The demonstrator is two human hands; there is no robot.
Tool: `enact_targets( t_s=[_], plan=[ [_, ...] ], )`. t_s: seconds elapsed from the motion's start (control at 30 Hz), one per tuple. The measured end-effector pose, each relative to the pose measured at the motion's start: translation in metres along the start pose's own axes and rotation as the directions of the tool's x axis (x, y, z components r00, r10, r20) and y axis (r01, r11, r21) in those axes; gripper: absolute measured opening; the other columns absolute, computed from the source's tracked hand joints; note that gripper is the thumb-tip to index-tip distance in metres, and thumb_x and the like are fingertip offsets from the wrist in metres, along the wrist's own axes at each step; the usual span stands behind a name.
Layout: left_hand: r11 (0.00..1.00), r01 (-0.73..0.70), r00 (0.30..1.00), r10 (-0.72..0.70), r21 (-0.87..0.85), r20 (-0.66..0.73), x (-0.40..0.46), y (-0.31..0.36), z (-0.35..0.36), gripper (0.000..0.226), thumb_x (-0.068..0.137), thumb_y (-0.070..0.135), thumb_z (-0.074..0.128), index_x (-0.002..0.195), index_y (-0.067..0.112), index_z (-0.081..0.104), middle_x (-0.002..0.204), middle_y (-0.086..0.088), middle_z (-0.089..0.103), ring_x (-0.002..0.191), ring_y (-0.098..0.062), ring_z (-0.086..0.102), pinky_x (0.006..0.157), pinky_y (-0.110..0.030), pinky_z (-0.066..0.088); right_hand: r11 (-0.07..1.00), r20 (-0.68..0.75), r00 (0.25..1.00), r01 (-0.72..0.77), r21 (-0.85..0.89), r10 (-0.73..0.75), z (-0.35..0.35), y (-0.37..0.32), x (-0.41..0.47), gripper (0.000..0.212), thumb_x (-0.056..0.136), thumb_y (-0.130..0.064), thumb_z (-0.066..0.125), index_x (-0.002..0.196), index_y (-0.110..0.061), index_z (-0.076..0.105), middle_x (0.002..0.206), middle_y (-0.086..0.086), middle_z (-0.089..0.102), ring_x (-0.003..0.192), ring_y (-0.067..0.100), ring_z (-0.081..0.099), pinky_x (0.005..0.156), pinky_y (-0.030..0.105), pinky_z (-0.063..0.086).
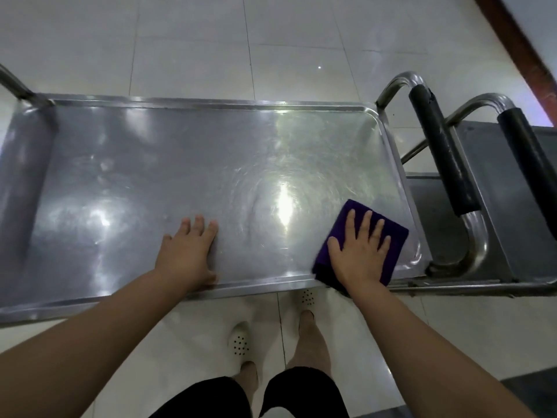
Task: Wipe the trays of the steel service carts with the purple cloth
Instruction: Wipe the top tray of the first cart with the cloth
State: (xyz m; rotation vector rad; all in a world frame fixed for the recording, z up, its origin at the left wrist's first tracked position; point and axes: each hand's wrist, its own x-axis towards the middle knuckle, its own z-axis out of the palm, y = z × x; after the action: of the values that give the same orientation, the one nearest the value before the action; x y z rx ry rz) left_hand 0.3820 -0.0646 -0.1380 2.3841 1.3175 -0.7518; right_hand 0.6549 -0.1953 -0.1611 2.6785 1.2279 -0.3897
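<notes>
A steel cart tray (144, 164) fills the middle of the head view, shiny with swirl marks. The purple cloth (394, 236) lies folded in the tray's near right corner. My right hand (360, 251) presses flat on the cloth with fingers spread and straight. My left hand (188, 251) rests flat on the bare steel near the tray's front rim, fingers straight, holding nothing.
To the right stands a second steel cart (500, 206), its tray dull grey. Two curved handles with black grips (440, 152) rise between the carts. Another handle post (15, 86) stands at the far left. Pale floor tiles (211, 40) surround the carts; my feet are below the front rim.
</notes>
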Motion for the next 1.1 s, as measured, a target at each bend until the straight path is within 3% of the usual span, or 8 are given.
enact_targets(
  t_s=[0.23, 0.33, 0.4, 0.47, 0.57, 0.63, 0.93, 1.1],
  plan=[
    [1.0, -0.001, 1.0, 0.001, -0.021, -0.012, 0.001, 0.001, 0.002, 0.107, 0.077, 0.05, 0.068, 0.151, 0.024, -0.005, 0.159, -0.006, -0.011, 0.146, -0.03, -0.003, 0.114, -0.047, 0.021, 0.949, -0.02, 0.949, 0.314, -0.037, -0.315, 0.009, -0.093, -0.016, 0.074, 0.09, -0.054, 0.016, 0.152, -0.025, -0.014, 0.159, 0.011, -0.019, 0.145, 0.035, -0.021, 0.115, 0.055, -0.014],
    [0.999, 0.015, 1.0, -0.016, -0.039, -0.021, 0.001, 0.001, 0.002, 0.106, 0.079, 0.049, 0.068, 0.152, 0.023, -0.005, 0.159, -0.007, -0.011, 0.146, -0.03, -0.004, 0.116, -0.048, 0.018, 0.891, -0.012, 0.892, 0.451, -0.041, -0.452, 0.015, -0.129, -0.023, 0.073, 0.094, -0.055, 0.022, 0.152, -0.027, -0.013, 0.159, 0.009, -0.02, 0.144, 0.034, -0.024, 0.114, 0.055, -0.016],
    [0.999, 0.014, 0.999, -0.015, -0.039, -0.031, 0.002, 0.0, 0.004, 0.108, 0.078, 0.054, 0.068, 0.151, 0.023, -0.006, 0.16, -0.007, -0.009, 0.146, -0.03, -0.003, 0.116, -0.048, 0.019, 0.846, -0.003, 0.847, 0.531, -0.052, -0.532, 0.018, -0.149, -0.027, 0.072, 0.091, -0.057, 0.014, 0.151, -0.029, -0.014, 0.159, 0.007, -0.02, 0.144, 0.033, -0.025, 0.114, 0.056, -0.014],
    [0.999, 0.008, 0.999, -0.01, -0.041, -0.035, 0.003, -0.001, 0.004, 0.11, 0.077, 0.057, 0.067, 0.151, 0.023, -0.008, 0.16, -0.006, -0.009, 0.146, -0.029, -0.002, 0.115, -0.048, 0.019, 0.817, 0.005, 0.819, 0.573, -0.069, -0.574, 0.019, -0.155, -0.026, 0.074, 0.085, -0.059, 0.005, 0.151, -0.031, -0.013, 0.16, 0.005, -0.018, 0.145, 0.032, -0.023, 0.115, 0.056, -0.012],
    [0.998, -0.003, 1.0, 0.003, -0.062, 0.001, 0.001, -0.002, 0.002, 0.109, 0.08, 0.051, 0.068, 0.151, 0.023, -0.01, 0.159, -0.007, -0.014, 0.147, -0.028, -0.006, 0.116, -0.047, 0.015, 0.781, 0.009, 0.783, 0.621, -0.069, -0.622, 0.017, -0.138, -0.013, 0.073, 0.087, -0.061, 0.015, 0.152, -0.036, -0.007, 0.161, 0.0, -0.013, 0.147, 0.026, -0.018, 0.117, 0.051, -0.012],
    [0.997, -0.01, 1.0, 0.012, -0.079, 0.017, -0.001, -0.002, 0.0, 0.109, 0.08, 0.048, 0.068, 0.152, 0.023, -0.01, 0.159, -0.007, -0.016, 0.146, -0.028, -0.008, 0.116, -0.046, 0.013, 0.786, -0.003, 0.787, 0.615, -0.065, -0.617, 0.014, -0.119, 0.0, 0.073, 0.087, -0.062, 0.019, 0.151, -0.038, -0.005, 0.162, -0.002, -0.01, 0.147, 0.023, -0.016, 0.118, 0.049, -0.011],
    [0.997, -0.018, 1.0, 0.019, -0.075, 0.016, -0.001, -0.004, 0.001, 0.11, 0.08, 0.05, 0.067, 0.151, 0.024, -0.013, 0.159, -0.005, -0.017, 0.147, -0.026, -0.008, 0.117, -0.044, 0.012, 0.931, -0.046, 0.931, 0.36, -0.064, -0.363, -0.008, -0.016, 0.053, 0.079, 0.078, -0.066, 0.004, 0.151, -0.038, -0.006, 0.162, -0.003, -0.01, 0.148, 0.022, -0.013, 0.118, 0.044, -0.013],
    [0.998, -0.016, 1.0, 0.016, -0.053, 0.014, 0.0, -0.004, 0.0, 0.109, 0.079, 0.05, 0.066, 0.151, 0.024, -0.013, 0.159, -0.005, -0.017, 0.147, -0.026, -0.008, 0.116, -0.043, 0.014, 0.976, -0.059, 0.974, 0.215, -0.036, -0.217, -0.019, 0.034, 0.075, 0.076, 0.085, -0.059, 0.014, 0.153, -0.031, -0.006, 0.162, 0.001, -0.01, 0.148, 0.022, -0.012, 0.119, 0.044, -0.009]
  ],
)
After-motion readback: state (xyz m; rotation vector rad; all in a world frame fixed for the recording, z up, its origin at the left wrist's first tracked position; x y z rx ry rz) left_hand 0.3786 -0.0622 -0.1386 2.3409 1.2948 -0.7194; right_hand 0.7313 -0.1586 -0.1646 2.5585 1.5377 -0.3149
